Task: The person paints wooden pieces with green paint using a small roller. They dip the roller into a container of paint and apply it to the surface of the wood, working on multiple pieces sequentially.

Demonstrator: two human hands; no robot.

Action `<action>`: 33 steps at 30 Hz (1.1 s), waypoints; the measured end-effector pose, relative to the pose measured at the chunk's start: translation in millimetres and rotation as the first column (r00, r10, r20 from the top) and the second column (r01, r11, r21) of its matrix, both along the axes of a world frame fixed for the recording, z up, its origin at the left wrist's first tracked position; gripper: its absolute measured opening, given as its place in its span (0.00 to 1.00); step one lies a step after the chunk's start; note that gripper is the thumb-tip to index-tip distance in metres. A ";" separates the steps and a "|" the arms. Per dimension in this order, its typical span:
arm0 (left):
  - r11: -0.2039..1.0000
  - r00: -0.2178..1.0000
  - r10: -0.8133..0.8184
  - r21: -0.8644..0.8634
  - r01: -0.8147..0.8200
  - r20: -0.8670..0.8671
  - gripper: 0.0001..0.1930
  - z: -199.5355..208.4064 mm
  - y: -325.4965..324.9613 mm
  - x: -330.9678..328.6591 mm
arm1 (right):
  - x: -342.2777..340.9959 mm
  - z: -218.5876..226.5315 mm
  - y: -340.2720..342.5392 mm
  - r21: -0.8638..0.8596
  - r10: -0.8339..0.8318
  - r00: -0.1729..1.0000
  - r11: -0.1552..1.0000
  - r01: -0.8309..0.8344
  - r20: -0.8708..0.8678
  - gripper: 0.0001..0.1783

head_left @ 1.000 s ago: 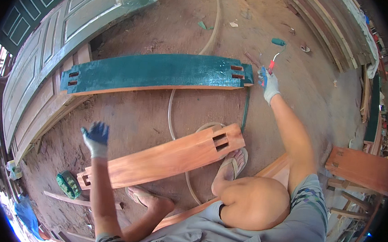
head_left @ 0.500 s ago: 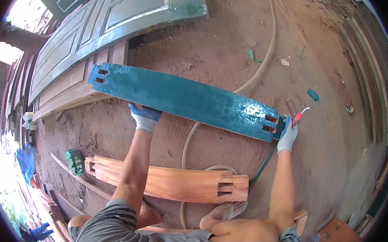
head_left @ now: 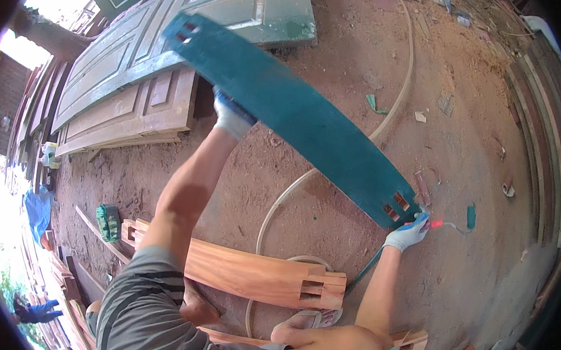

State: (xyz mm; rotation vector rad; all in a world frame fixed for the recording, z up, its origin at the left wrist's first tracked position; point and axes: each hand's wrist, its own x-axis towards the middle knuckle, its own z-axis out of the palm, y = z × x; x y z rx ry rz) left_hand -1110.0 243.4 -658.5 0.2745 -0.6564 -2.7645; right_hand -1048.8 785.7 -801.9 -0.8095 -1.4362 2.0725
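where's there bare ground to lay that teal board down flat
The widest bare patch is red dirt right of the long teal-painted wooden board, bordered by the stacked timber on the far right, with only small scraps on it. A narrower strip lies between the board and the unpainted reddish plank, crossed by a pale hose. The left is crowded with stacked panelled doors.

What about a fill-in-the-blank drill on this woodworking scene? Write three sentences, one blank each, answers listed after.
1. The long board that both gloved hands grip is painted ____.
2. The left hand grips the board near its middle, while the right hand is at the end with the ____ cut through it.
3. The unpainted plank lies on the ____ ground by the person's knee.

Missing words: teal; slots; dirt
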 end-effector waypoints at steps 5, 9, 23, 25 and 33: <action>0.992 0.981 -0.123 0.013 0.122 0.153 0.35 31.0 28.5 -108.7 | -7.8 -3.3 -4.7 0.066 -0.192 0.979 0.980 0.188 0.061 0.21; 0.988 0.941 -0.135 -0.035 0.154 0.312 0.37 23.6 36.1 -155.7 | -16.6 15.7 -27.2 0.002 -0.282 0.958 0.959 0.282 0.047 0.20; 0.870 0.725 -0.083 -0.304 0.387 0.684 0.43 -2.0 8.4 -139.5 | -12.8 27.1 -26.3 -0.002 -0.199 0.974 0.980 0.201 0.110 0.25; 0.800 0.669 0.038 -0.424 0.425 0.742 0.43 -25.3 -35.4 -79.1 | -0.8 27.0 -32.2 0.056 -0.101 0.989 0.994 0.096 0.109 0.25; -0.388 0.649 0.262 -0.538 0.748 0.714 0.22 -7.3 -117.1 285.4 | 140.8 56.6 34.5 0.280 0.141 0.990 0.950 -0.137 0.004 0.18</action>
